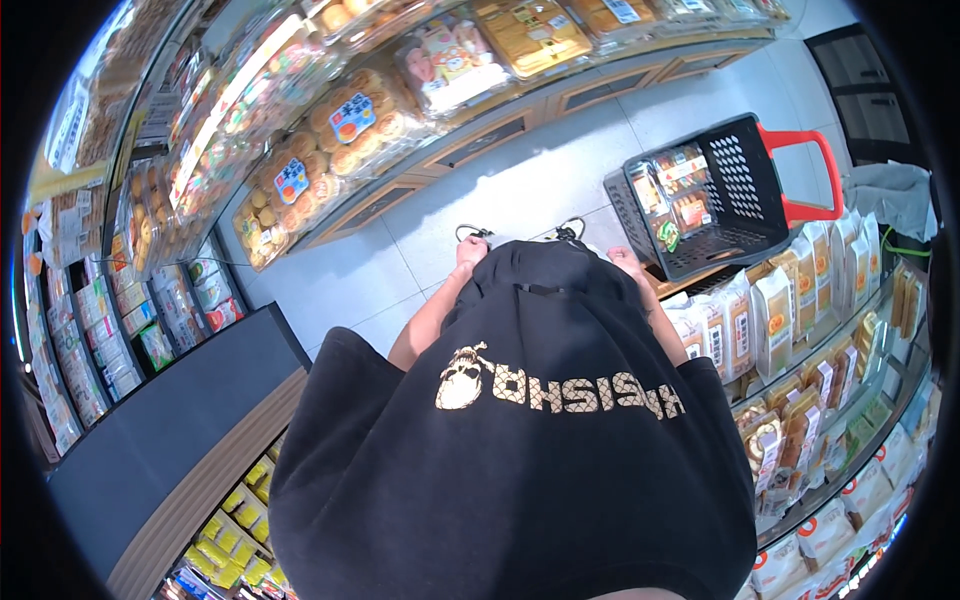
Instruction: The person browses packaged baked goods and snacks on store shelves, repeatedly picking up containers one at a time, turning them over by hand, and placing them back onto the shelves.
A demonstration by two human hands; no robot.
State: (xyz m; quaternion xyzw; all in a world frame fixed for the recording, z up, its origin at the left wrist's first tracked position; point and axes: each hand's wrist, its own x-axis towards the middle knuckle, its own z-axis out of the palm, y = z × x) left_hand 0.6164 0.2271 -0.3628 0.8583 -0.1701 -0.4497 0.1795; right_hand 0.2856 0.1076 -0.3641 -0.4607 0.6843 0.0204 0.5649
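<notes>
My left hand [470,252] hangs low on the left of my dark clothing, above the tiled floor, its fingers curled in and nothing visible in them. On the other side, my right hand [626,262] hangs with curled fingers close to the near left side of a black shopping basket [737,252]. I cannot tell whether it touches the basket. The basket has holes in its walls and a red handle [828,175] turned to the right. Inside it lie several clear packs of food [680,190], one with a green label [668,237].
A shelf of boxed pastries [355,120] runs along the far side. Bagged goods [772,310] fill stepped shelves on the right. At left stand a dark panel [180,430] and racks of small packets [110,320]. Grey floor tiles [370,262] lie between the shelves.
</notes>
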